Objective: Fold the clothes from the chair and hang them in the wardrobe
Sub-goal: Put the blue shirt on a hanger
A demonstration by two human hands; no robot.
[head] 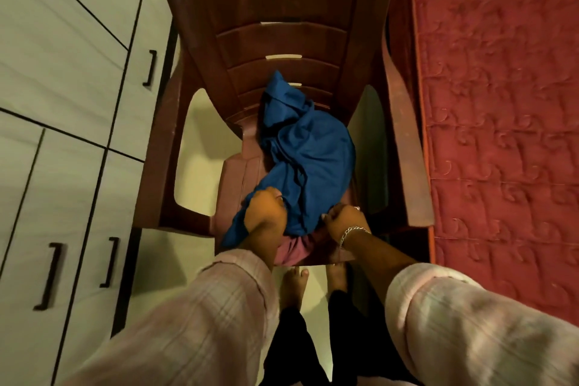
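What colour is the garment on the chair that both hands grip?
Blue garment, plain, clearest in the head view.

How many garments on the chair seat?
2. Blue garment bunched across the seat, both hands on its near edge; pink garment under it at the seat's front edge. More may be hidden beneath.

We cannot see the fingertips of the left hand (264,208) or right hand (343,218), buried in the blue garment (308,160), which hides most of a pink cloth (293,249) at 6 o'clock; chair (282,9) top cropped at 12.
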